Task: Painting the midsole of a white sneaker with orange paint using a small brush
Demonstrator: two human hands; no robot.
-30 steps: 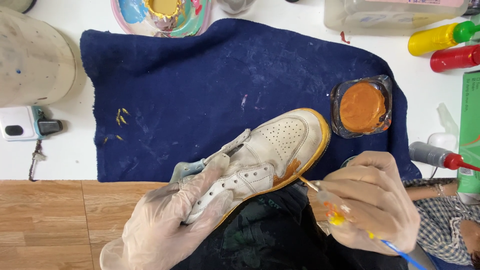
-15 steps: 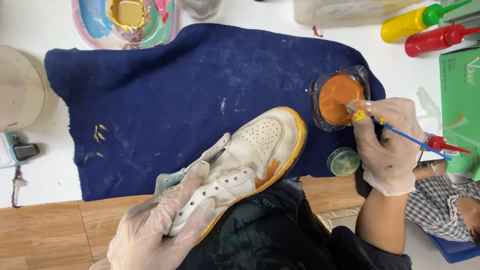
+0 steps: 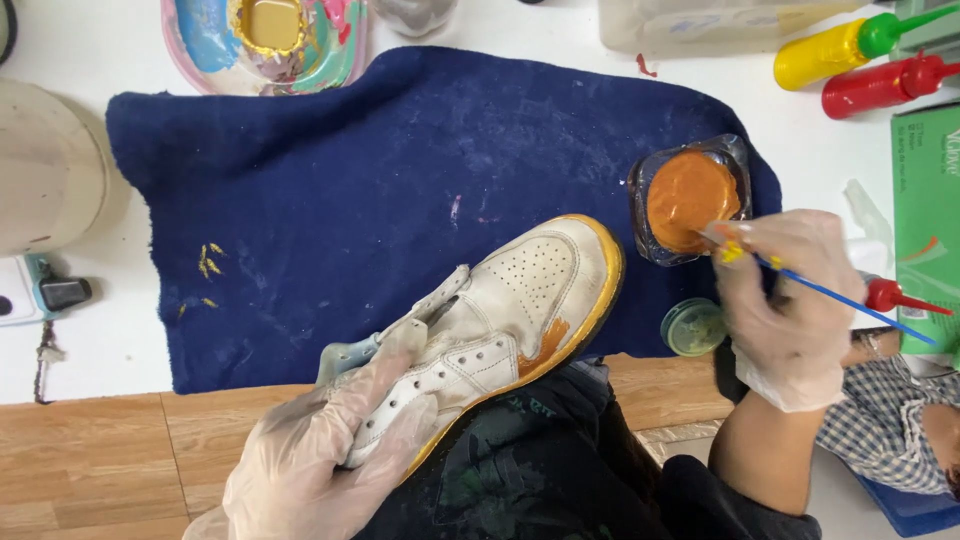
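Note:
A white sneaker (image 3: 510, 300) with a yellow-painted sole edge and an orange patch on its side rests on my lap, toe toward the blue towel (image 3: 380, 180). My gloved left hand (image 3: 320, 450) grips its heel and ankle part. My gloved right hand (image 3: 790, 300) holds a thin blue-handled brush (image 3: 850, 305), whose tip touches the orange paint in a small clear cup (image 3: 690, 198) at the towel's right edge.
A small green lid (image 3: 693, 327) lies below the cup. Yellow (image 3: 825, 55) and red (image 3: 880, 88) squeeze bottles and a green box (image 3: 925, 200) stand at the right. A colourful paint palette (image 3: 270, 35) is at the top, a pale round object (image 3: 45, 170) at the left.
My right hand lifted the brush from the sneaker's side and moved up right to the orange paint cup. The left hand keeps hold of the sneaker.

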